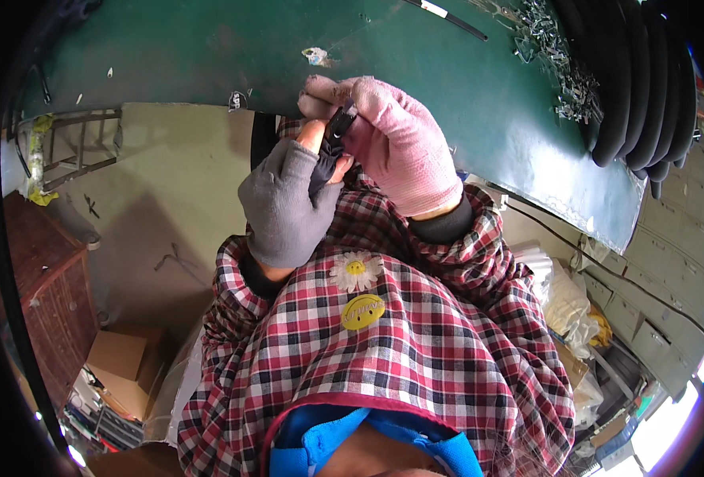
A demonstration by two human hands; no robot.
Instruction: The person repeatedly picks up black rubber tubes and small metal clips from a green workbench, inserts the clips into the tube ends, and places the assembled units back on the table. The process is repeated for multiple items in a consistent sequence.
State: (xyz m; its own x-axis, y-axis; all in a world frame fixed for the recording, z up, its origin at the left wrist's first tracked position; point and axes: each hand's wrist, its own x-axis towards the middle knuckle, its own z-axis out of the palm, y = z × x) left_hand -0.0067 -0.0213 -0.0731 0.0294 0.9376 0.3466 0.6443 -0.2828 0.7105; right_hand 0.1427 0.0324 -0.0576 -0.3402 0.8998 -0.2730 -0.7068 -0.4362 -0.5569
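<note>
Small black part [338,131] pinched between both hands, just off near edge of green table [209,56]. Long axis runs up-right to down-left, top end under right hand [396,143] fingertips, lower end against left hand [288,203]. Right hand, pink glove, curled tight around upper part. Left hand, grey fingerless glove, narrow grip on lower end, bare fingertips touching it. Hands touching, equally near. Black ribbed rubber sleeves [638,87] and metal clips [555,56] well beyond right hand.

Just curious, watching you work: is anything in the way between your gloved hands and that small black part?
Nothing visible. The left hand and right hand both already grip the black part, held close above the green table edge.
</note>
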